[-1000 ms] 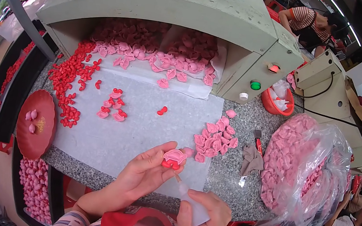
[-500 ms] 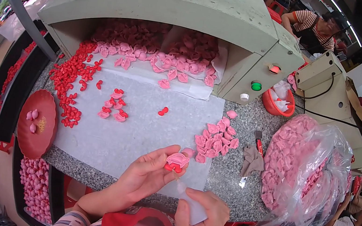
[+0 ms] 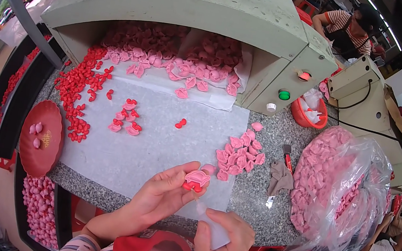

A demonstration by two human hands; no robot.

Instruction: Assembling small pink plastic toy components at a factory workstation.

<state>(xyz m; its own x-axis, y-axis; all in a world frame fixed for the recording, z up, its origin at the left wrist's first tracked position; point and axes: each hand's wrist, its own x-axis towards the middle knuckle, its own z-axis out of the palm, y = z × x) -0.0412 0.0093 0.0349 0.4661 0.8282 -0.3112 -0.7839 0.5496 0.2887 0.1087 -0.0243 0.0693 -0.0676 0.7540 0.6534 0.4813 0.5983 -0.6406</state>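
Between the thumb and fingers of my left hand is a small pink plastic half-shell, with a red rounded piece at its lower edge. My right hand is wrapped around a translucent white squeeze bottle. The bottle's narrow tip points up at the red piece; whether they touch is too small to tell. A rounded pink piece shows just behind my left fingertips. Loose pink half-shells lie in a pile to the right, and a few joined pink-and-red pieces sit to the left.
Many red pieces spread along the white sheet's left side. A grey-green metal housing full of pink shells stands behind. At left is a red tray; at right, a plastic bag of pink shells, a grey cloth and an orange basket.
My hands, the half-shell and the bottle hold nearly the same place. At the far right, the co-worker in the striped shirt has shifted their head slightly.
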